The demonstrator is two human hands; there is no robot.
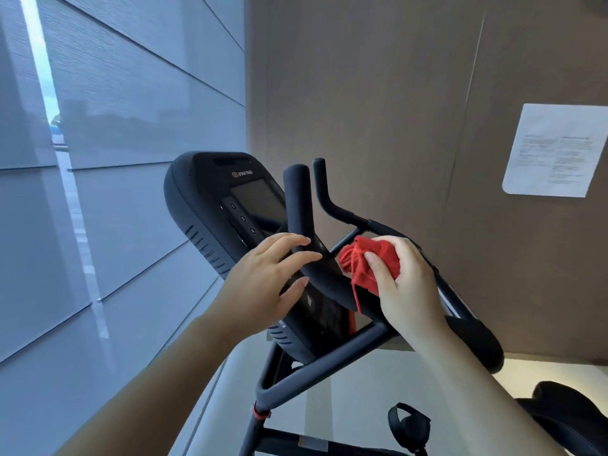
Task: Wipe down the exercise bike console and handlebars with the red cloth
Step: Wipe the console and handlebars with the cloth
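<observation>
Fingers (pixel 378 268) of the right hand (pixel 406 284) are closed around the bunched red cloth (pixel 365 268), pressed against the handlebar (pixel 324 284). The left hand (pixel 263 281) is spread flat on the console (pixel 230 205), holding nothing.

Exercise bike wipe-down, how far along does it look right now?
Done: nothing can be confirmed; no surface shows a visible wipe mark. In hand: the right hand holds the bunched red cloth against the near handlebar at its lower bend, while the left hand rests open on that bar beside the console. Left: likely the console screen, the far handlebar and the upper grips, which the cloth is not touching.
</observation>
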